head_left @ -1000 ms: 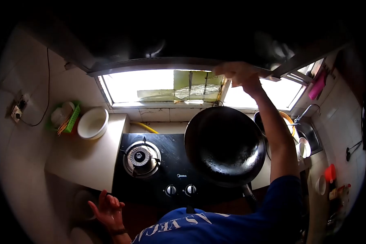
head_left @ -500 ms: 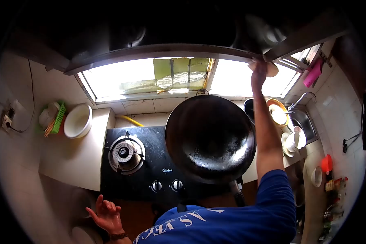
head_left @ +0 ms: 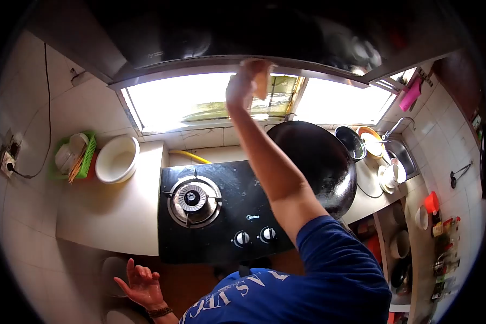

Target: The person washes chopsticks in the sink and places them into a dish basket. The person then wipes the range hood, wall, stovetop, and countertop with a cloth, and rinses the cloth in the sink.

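Note:
My right hand (head_left: pixel 241 90) is raised to the lower front edge of the dark range hood (head_left: pixel 286 40), in front of the window. Its fingers are closed on a pale tan cloth (head_left: pixel 262 80), which is pressed against or very near that edge; motion blurs both a little. My right arm passes over the black gas stove (head_left: pixel 227 183) and covers part of a large dark wok (head_left: pixel 332 162) standing on its right side. Low at the left, my left hand (head_left: pixel 141 286) hangs in the air with nothing in it, thumb out and fingers loosely bent.
A white basin (head_left: pixel 117 159) and a green basket (head_left: pixel 83 156) with bowls and chopsticks stand on the left counter. Right of the wok are a dark pot (head_left: pixel 351 143), stacked white dishes (head_left: pixel 392 175) and a sink (head_left: pixel 402 154). A yellow hose (head_left: pixel 190 156) runs behind the stove.
My right hand has moved left along the hood's edge with the cloth, from above the right window pane to the middle. The view has shifted slightly. My left hand keeps nearly the same pose.

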The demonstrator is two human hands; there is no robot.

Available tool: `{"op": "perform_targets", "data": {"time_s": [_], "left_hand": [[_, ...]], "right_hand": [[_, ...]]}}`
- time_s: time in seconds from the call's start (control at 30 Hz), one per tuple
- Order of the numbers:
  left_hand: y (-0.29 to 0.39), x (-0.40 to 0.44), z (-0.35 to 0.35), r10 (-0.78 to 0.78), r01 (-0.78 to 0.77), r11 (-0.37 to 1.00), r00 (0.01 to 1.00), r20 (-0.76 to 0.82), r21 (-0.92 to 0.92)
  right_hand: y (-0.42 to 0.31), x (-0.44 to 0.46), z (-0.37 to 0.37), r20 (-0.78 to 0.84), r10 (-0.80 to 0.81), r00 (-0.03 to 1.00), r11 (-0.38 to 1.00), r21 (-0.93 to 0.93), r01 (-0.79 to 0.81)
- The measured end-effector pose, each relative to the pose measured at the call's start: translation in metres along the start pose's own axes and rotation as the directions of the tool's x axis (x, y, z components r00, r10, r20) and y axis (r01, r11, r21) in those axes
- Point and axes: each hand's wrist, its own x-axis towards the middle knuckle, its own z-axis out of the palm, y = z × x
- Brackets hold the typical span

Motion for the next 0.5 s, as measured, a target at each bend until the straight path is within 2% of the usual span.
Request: {"op": "perform_targets", "data": {"time_s": [0.1, 0.13, 0.2, 0.23, 0.27, 0.3, 0.33, 0.37, 0.4, 0.43, 0.47, 0.5], "left_hand": [[0.016, 0.006, -0.014, 0.024, -0.025, 0.999, 1.000, 0.009, 0.025], [0.020, 0.009, -0.018, 0.032, -0.034, 0.999, 0.999, 0.037, 0.042], [0.021, 0.014, -0.017, 0.045, -0.046, 0.999, 0.998, 0.046, 0.026], [0.023, 0.020, -0.024, 0.021, -0.027, 0.999, 0.989, 0.145, 0.042], [0.022, 0.028, -0.031, 0.000, -0.004, 1.000, 0.972, 0.237, 0.017], [0.018, 0.032, -0.021, -0.008, 0.006, 1.000, 0.980, 0.198, 0.008], [0.015, 0.030, -0.009, -0.013, 0.012, 1.000, 0.989, 0.150, 0.006], [0.014, 0.031, -0.001, -0.035, 0.035, 0.999, 0.982, 0.186, 0.006], [0.013, 0.032, 0.005, -0.044, 0.054, 0.997, 0.985, 0.166, -0.058], [0.012, 0.033, 0.011, -0.052, 0.070, 0.990, 0.988, 0.144, -0.124], [0.011, 0.035, 0.011, -0.059, 0.082, 0.988, 0.984, 0.171, -0.128], [0.007, 0.040, 0.011, -0.080, 0.115, 0.984, 0.967, 0.241, -0.137]], "right_hand": [[-0.091, -0.026, -0.018, 0.013, 0.034, 0.999, 0.989, 0.147, -0.036], [-0.112, -0.040, -0.020, 0.476, 0.108, 0.873, 0.586, 0.679, -0.443], [-0.164, -0.088, 0.026, 0.264, -0.007, 0.965, 0.635, 0.746, -0.199], [-0.165, -0.051, -0.020, 0.703, -0.131, 0.700, 0.370, 0.689, -0.623], [-0.166, -0.011, -0.070, 0.946, -0.218, 0.240, 0.266, 0.294, -0.918], [-0.163, -0.022, -0.053, 0.881, -0.263, 0.393, -0.115, 0.376, -0.920], [-0.159, -0.029, -0.024, 0.791, -0.264, 0.552, -0.480, 0.388, -0.787], [-0.129, -0.014, -0.024, 0.694, -0.423, 0.582, -0.644, 0.221, -0.732], [-0.095, -0.001, -0.026, 0.548, -0.559, 0.623, -0.741, 0.007, -0.671], [-0.068, 0.026, -0.069, 0.780, -0.377, 0.499, -0.749, 0.061, -0.660], [-0.035, 0.050, -0.103, 0.776, -0.405, 0.483, -0.748, 0.022, -0.664], [-0.006, 0.074, -0.136, 0.843, -0.256, 0.472, -0.708, 0.169, -0.686]]}}
